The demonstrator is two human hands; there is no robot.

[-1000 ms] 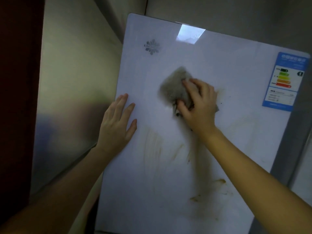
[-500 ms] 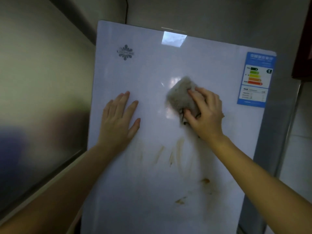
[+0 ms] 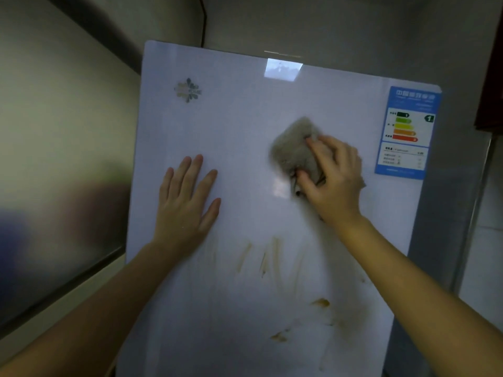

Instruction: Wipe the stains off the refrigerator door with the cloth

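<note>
Grips the cloth [image 3: 294, 148], seemingly soft, light and apt to crumple so best bunched at its middle, in the right hand [image 3: 334, 180] against the upper refrigerator door [image 3: 245, 126], with the left hand [image 3: 187, 202] flat and empty above the stains [image 3: 321, 302].

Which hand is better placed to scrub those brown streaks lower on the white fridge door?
Probably the right hand: it grips the grey cloth above the brown streaks. The left hand lies flat, empty.
</note>
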